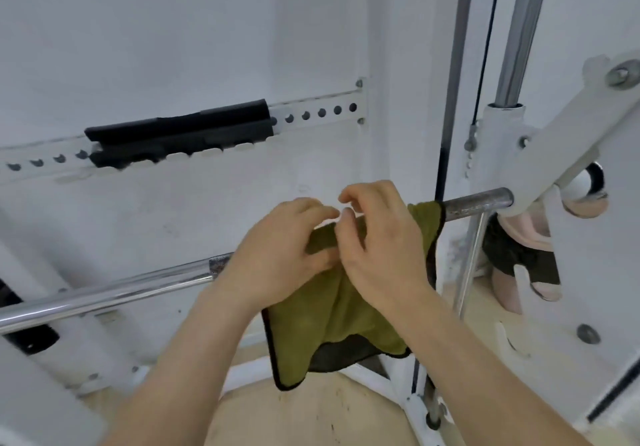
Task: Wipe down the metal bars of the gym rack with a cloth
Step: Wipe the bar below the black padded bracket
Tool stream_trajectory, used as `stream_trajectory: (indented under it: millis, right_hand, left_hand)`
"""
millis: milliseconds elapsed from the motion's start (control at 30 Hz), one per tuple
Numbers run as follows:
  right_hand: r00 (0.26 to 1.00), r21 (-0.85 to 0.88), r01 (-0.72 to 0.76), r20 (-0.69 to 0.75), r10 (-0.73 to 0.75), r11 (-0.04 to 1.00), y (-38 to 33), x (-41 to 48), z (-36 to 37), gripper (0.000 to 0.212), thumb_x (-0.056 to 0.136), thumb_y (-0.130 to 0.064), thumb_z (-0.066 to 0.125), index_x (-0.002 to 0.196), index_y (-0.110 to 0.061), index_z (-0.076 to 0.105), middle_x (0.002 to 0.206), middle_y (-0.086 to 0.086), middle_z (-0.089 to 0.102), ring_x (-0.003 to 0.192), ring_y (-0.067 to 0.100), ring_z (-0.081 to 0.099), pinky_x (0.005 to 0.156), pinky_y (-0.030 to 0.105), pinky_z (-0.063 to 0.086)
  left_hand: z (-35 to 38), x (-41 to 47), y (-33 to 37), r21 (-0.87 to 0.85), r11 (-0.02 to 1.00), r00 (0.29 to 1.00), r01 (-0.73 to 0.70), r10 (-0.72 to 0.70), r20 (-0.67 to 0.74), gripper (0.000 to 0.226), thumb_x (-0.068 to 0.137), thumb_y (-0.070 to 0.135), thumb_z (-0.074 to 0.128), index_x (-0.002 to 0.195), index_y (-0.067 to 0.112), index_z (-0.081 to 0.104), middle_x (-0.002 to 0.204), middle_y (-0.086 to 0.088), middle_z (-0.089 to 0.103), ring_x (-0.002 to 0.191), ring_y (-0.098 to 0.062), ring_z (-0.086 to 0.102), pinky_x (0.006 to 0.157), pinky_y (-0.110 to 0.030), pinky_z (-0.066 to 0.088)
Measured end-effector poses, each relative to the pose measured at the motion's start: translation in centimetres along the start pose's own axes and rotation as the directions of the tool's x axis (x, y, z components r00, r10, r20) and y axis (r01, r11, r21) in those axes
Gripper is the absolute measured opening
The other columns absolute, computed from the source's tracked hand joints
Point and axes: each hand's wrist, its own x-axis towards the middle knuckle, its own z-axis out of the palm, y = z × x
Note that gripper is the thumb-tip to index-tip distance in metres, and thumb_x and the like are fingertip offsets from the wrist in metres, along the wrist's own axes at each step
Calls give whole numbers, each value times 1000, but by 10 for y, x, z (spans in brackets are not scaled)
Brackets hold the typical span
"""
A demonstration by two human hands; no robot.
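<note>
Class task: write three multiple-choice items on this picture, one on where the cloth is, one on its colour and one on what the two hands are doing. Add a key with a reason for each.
1. Where is the cloth?
A in a bucket
B draped over the bar
C on a shelf

2. What colour is the cloth?
A white
B red
C green with a black edge

3. What are the left hand and right hand doing?
A both hold the cloth at the bar
B both hang free
C both hold a bottle

Key:
1 B, it crosses the bar and hangs below it.
2 C, its face is green and a black hem runs round it.
3 A, both grip it where it crosses the bar.
</note>
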Motion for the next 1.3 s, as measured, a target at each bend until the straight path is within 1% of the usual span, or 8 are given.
stream_trajectory:
  millis: [167,333,567,834,934,1000,1100,1300]
  right_hand:
    - [937,-359,281,305,-172,890,-46,2,76,33,96,-34,46,72,-17,60,66,3,59,60,26,56,63,36,32]
    - [905,-458,358,384,-182,813,-11,6,63,45,97,-38,36,58,-18,48,50,1,54,46,27,48,63,37,38]
    - [984,-626,28,155,90,779,91,19,-17,43,91,-33,22,64,-17,52,63,0,54,68,29,52,82,41,36]
    - [834,55,-476,-288,471,878,15,-15,34,43,95,-26,53,135,-12,48,142,6,40,137,23,29,115,42,22]
    - [445,497,-611,-428,787,616,40,-15,-7,59,82,-46,62,129,-12,47,124,3,49,113,22,51,102,44,44]
    - [188,742,-640,-100,977,199,60,-6,-26,75,75,-61,64,134,-19,45,123,0,54,107,23,55,94,49,49]
    - [229,834,-526,328,917,-167,74,16,-30,87,70,-72,64,141,-26,41,123,6,54,110,33,54,90,64,45]
    - [199,900,-396,281,939,-185,98,48,-24,53,83,-59,61,109,-12,59,111,11,65,96,32,63,83,54,53]
  left_hand:
    - [-28,-55,-63,454,773,893,444,-424,-152,66,93,56,7,59,23,52,64,2,58,65,-27,57,58,-31,42]
    - [-25,-47,-77,656,714,951,243,-308,-17,53,91,40,6,98,20,54,66,-1,46,59,-30,44,47,-29,21]
    - [-38,-35,-78,354,868,884,349,-430,184,41,96,37,22,78,14,49,74,-4,55,66,-28,50,63,-33,36]
    - [-38,-32,-79,290,873,858,393,-461,226,55,94,45,19,63,14,52,66,-3,62,61,-24,56,62,-30,40]
    - [-37,-38,-70,410,850,915,329,-395,85,34,98,32,25,96,14,54,87,-7,61,73,-29,53,67,-33,41]
    - [-29,-38,-57,409,858,940,311,-342,4,28,98,25,28,114,18,49,79,-4,52,68,-29,47,62,-33,37]
    - [-8,-24,-28,407,883,966,235,-259,3,44,101,44,20,100,18,56,81,-4,60,71,-29,54,62,-32,34]
    - [31,9,12,454,883,993,122,-108,-56,48,98,56,14,83,21,42,73,1,57,59,-23,41,49,-31,20]
